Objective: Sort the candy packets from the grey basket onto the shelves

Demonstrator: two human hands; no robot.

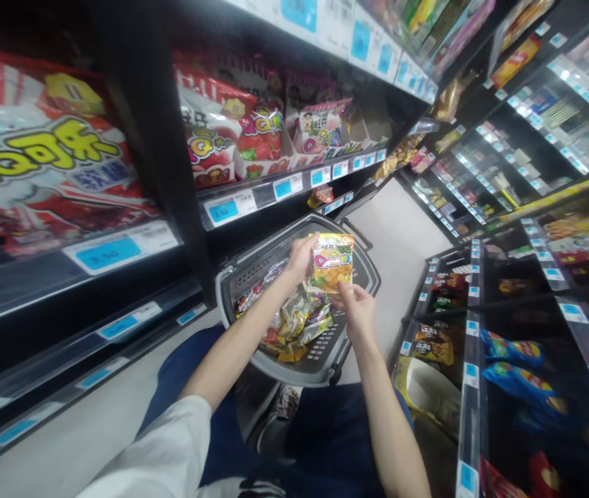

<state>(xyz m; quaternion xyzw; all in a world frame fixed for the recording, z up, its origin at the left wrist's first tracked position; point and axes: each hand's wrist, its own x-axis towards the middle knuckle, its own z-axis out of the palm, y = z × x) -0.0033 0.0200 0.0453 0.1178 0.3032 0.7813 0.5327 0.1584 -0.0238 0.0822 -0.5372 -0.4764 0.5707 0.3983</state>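
Now both hands hold up a small yellow-and-white plastic sweet packet [332, 268], its printed face upward, over an open grey plastic shopping basket [294, 377]. Left hand [302, 257] pinches the packet's upper left edge; right hand [357, 308] pinches its lower right corner, thumb on the front. Shiny gold-and-silver wrapped packets [297, 321] lie heaped inside the basket. To the left, red-and-white plastic sweet bags [50, 162] stand on a dark shelf [19, 283].

Two hands [302, 257] [359, 309], one yellow packet [332, 264], one grey basket [294, 377], uncountable overlapping packets [295, 317] inside
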